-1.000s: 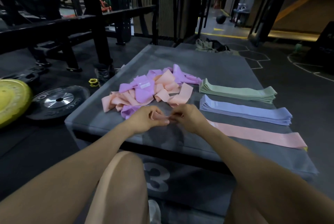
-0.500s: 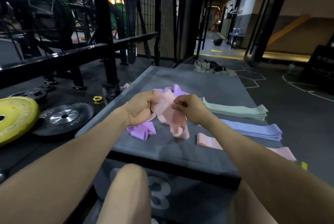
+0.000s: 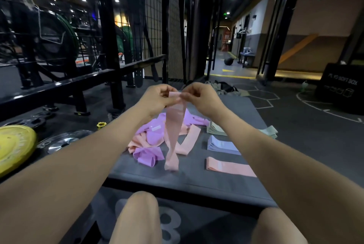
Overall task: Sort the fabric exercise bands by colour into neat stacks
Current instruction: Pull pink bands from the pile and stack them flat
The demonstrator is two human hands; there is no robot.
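Above the grey plyo box (image 3: 226, 186), your left hand (image 3: 157, 98) and right hand (image 3: 202, 99) together pinch a pink band (image 3: 174, 125) hanging twisted; the unsorted pile (image 3: 151, 139) lies at 7 o'clock, sorted stacks (image 3: 221, 145) at 4.

Three sorted stacks are seen on the grey mat (image 3: 226, 184): one green stack (image 3: 267, 132), one lilac stack (image 3: 221, 145) and one pink stack (image 3: 230, 166). One mixed heap (image 3: 155, 137) of pink and purple bands, too tangled to count, lies beside them. One pink band (image 3: 174, 125) is held up by two hands, left hand (image 3: 155, 98) and right hand (image 3: 202, 98).
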